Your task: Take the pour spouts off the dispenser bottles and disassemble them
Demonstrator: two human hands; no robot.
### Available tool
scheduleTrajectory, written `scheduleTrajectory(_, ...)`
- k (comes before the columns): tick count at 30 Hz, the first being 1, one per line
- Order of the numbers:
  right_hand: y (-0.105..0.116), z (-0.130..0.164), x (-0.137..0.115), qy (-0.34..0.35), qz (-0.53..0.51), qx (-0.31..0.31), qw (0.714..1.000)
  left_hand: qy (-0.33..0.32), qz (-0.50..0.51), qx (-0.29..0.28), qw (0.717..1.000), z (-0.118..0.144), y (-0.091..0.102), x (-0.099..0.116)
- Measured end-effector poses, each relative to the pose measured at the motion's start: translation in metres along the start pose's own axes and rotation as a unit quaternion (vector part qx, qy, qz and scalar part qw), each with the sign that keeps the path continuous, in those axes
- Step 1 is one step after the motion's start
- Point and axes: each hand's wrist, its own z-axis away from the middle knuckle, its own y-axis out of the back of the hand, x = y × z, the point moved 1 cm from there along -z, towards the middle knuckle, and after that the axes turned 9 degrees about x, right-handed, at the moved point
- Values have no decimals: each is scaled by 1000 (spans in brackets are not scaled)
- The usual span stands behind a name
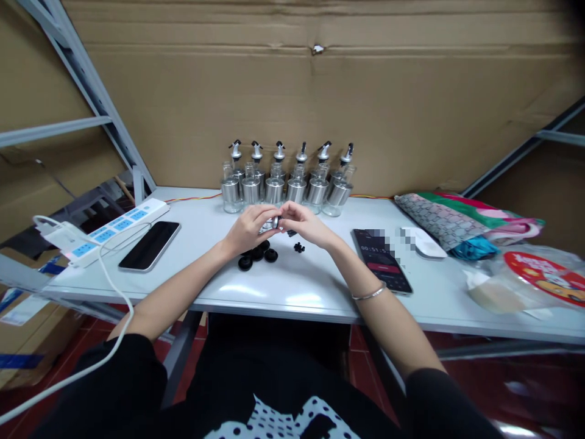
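— Cardboard sheets wall off the back, and a white surface (292, 286) runs below them. What's lined up there?

— Six glass bottles (286, 183) with metal sleeves and pourer spouts, in a row against the cardboard.

— And the hands?

— Both meet just in front of the bottles. The left hand (249, 228) and the right hand (304, 222) pinch a small silver part (270, 224) between them, fingers curled tight around it, held just above the surface.

— Anything beneath?

— Several black round caps (256, 255) lie clustered under the left hand, with a smaller black piece (298, 247) just beside them.

— Further out?

— A dark phone (150, 245) and a power strip (114, 230) to the left; another phone (382, 261), a white mouse (424, 242) and a patterned bag (457, 222) to the right.
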Motion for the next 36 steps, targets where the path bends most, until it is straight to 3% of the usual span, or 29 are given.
scheduleTrajectory(11,-7,-1,7,45,42,42,997,13,74,11,997,1,0,-2)
scheduleTrajectory(19,-8,-2,8,21,18,32,999,19,74,43,996,3,1,-6)
scheduleTrajectory(28,-8,-1,15,79,108,65,989,31,115,18,993,2,0,-8)
scheduleTrajectory(36,-8,1,10,136,210,58,966,106,181,-36,977,-2,4,-14)
